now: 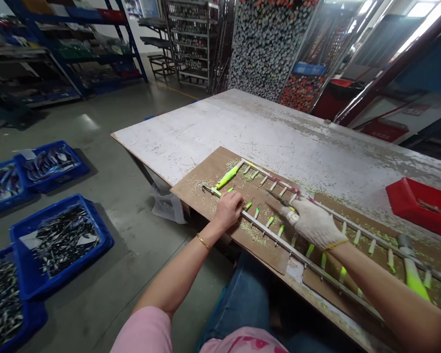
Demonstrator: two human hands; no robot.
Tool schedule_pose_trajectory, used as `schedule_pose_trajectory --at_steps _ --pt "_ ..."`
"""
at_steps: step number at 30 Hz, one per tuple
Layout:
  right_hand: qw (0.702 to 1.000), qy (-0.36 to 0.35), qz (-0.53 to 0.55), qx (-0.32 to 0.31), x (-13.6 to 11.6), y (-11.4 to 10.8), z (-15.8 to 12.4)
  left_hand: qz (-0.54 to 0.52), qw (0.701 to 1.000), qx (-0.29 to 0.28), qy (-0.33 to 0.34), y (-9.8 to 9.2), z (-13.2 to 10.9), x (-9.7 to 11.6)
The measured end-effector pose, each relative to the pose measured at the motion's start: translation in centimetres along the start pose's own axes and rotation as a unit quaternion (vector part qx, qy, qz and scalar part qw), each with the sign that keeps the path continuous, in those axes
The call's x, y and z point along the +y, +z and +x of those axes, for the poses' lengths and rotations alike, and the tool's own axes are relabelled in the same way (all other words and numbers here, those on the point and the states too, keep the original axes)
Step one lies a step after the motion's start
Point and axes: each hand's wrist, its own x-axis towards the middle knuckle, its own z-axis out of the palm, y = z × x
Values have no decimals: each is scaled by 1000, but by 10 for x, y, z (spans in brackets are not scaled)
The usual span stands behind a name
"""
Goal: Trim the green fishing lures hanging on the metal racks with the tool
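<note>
Right gloved hand (312, 223): fingers (292, 213) closed around a slim dark-handled metal tool (279, 199). Left bare hand (224, 211): fingers (235, 197) curled at a long metal rack (268, 231) of bright green lures (228, 175); grip unclear.

Head-worn view, looking forward and down, close above the bare left hand (228, 211) and gloved right hand (312, 223), white workbench (242, 132) stretching toward the upper right of the frame

Left hand (228, 211) and gloved right hand (314, 223) reach over a lure rack (297, 255).
</note>
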Motion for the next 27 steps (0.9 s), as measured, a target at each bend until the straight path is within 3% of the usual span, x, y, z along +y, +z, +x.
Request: schedule_pose_trajectory --at_steps 5,12,16,21,27 --pt "974 -101 192 -66 -3 5 -8 -7 1000 21 -4 2 0 -2" --pt "926 -69 344 -140 -8 11 -8 -22 999 41 -27 2 -2 -2" --pt "913 -61 376 -146 -13 14 -9 -26 998 40 -30 2 -2 -2" --pt "917 -62 365 -146 -17 16 -8 -23 999 42 -20 2 -3 -2" --pt "914 -28 384 -132 -7 15 -10 -10 997 71 0 5 -4 -4"
